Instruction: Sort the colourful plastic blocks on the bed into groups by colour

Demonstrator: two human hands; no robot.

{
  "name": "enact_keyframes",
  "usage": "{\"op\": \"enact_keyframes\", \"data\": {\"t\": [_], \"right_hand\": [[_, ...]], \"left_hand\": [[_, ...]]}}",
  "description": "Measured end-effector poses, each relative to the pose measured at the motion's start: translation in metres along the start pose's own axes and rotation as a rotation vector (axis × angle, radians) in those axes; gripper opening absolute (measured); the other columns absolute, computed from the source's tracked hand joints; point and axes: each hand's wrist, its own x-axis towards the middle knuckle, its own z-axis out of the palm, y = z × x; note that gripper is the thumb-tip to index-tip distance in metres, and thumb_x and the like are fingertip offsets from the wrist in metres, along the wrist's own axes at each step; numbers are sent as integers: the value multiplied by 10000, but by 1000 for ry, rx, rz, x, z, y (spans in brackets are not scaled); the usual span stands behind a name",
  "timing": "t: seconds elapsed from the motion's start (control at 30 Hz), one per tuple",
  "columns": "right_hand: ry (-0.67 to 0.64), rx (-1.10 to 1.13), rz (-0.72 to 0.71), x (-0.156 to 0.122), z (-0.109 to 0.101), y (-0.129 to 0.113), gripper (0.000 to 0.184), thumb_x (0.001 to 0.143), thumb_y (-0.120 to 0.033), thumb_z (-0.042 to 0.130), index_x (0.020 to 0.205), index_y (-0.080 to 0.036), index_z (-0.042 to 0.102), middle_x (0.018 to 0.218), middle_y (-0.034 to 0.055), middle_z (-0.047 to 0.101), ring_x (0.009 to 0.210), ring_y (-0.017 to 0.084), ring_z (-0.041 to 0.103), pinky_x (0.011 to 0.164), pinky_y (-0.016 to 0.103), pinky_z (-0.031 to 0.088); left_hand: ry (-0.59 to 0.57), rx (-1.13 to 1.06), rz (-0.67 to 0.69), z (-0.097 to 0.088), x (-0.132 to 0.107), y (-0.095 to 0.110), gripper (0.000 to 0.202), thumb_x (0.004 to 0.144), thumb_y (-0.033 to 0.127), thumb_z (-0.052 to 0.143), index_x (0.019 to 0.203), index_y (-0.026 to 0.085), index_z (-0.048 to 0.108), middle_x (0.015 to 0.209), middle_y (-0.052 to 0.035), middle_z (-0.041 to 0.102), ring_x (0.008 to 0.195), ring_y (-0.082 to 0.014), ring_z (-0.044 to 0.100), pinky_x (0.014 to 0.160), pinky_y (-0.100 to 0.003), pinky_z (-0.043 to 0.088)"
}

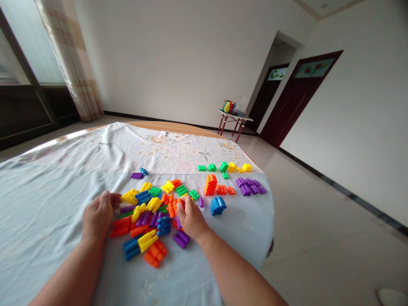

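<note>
A mixed pile of plastic tube-shaped building blocks in several colours lies on the cloth between my hands. At its left edge, my left hand (pixel 98 214) has its fingertips closed at the end of a yellow block (pixel 130 196). My right hand (pixel 191 217) is over the pile's right side, thumb and finger pinched at an orange block (pixel 172 209); its fingers partly cover the piece. Just below the right hand sits a purple block (pixel 181 239). Nearest me are a yellow block (pixel 148 241), a blue block (pixel 131 248) and an orange block (pixel 155 253).
Right of the pile stand colour groups: an orange stack (pixel 211 185), a blue cluster (pixel 218 205), purple blocks (pixel 250 186), green blocks (pixel 224 166) and yellow blocks (pixel 247 168). A purple block (pixel 137 175) lies behind the pile. The tablecloth (pixel 63 199) is wrinkled. A small table (pixel 235 115) stands beyond.
</note>
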Motion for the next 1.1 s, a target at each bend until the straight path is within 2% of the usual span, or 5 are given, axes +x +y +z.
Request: {"op": "enact_keyframes", "data": {"t": [0.5,0.73,0.83,0.93,1.1], "right_hand": [[-5,108,66,-1,-9,3,228,913,-330,370,1013,-156,477,900,99,645,789,183,638,670,275,493],[-103,-148,55,0,-20,-1,268,909,-344,403,1035,-164,557,785,73,666,711,205,635,628,294,477],[-35,-187,28,-1,-27,-4,283,891,-302,427,1090,-151,560,810,81,647,753,206,614,697,320,485],[4,-144,-83,-2,-32,-5,333,812,-132,447,1127,-154,554,989,100,610,947,208,563,856,347,459],[-224,-139,-296,-4,-30,-1,600,679,17,453,1235,-202,505,1273,52,506,1179,195,415,1041,382,314]], "left_hand": [[17,-8,19,1,-3,4,411,790,465,372,684,151,615,615,-40,619,538,-150,544,528,-259,447],[21,-7,11,1,-5,4,410,791,464,370,688,146,607,601,-39,600,526,-152,530,516,-264,437],[15,-5,5,1,-3,2,412,793,471,377,713,141,610,613,-44,602,542,-155,538,530,-266,441],[1,-2,3,0,0,-1,412,797,471,376,723,140,610,628,-50,607,560,-158,553,552,-268,453],[1,34,10,-1,3,-5,411,797,464,369,731,143,617,646,-52,625,563,-158,564,559,-267,464]]}}
